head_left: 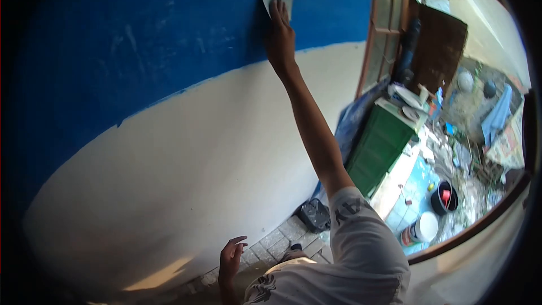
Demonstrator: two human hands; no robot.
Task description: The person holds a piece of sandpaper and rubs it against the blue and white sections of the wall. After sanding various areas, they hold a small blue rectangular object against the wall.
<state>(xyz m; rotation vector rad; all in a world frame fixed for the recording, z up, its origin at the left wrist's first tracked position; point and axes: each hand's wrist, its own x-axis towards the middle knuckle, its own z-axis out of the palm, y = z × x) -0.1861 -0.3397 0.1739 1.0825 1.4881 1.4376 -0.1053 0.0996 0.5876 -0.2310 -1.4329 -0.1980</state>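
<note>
1. Reference landmark: the paint edge (pixel 226 76), where the blue upper band of the wall (pixel 141 39) is meeting the white lower part. All positions below are being given relative to this edge.

2. Right hand (pixel 280 34): the arm is reaching up across the paint edge, and the hand is lying on the blue band just above it. The hand is grasping a sandpaper sheet (pixel 266 0), pinning it flat against the wall under extended fingers. Whether the thumb is gripping an edge of the sheet cannot be told.

3. Sandpaper sheet: it is sitting well above the paint edge, wholly on the blue band, touching the wall. Its pale upper corners are showing past the fingertips, and the hand is covering the rest.

4. Left hand (pixel 230 260): it is hanging far below the paint edge, in front of the white part of the wall. It is released, with the fingers loosely curled and holding nothing.

5. Surroundings:
- Brick paving (pixel 282 237) is running along the foot of the wall, far below the paint edge.
- A black container (pixel 314 214) is standing on the paving, below the right end of the paint edge.
- A wooden window frame (pixel 384 28) is standing just beyond the right end of the paint edge.
- A green cabinet (pixel 378 147) is standing below and right of that end.
- A black bucket (pixel 444 197) and a white tub (pixel 423 227) are standing further right and lower, near each other.
</note>
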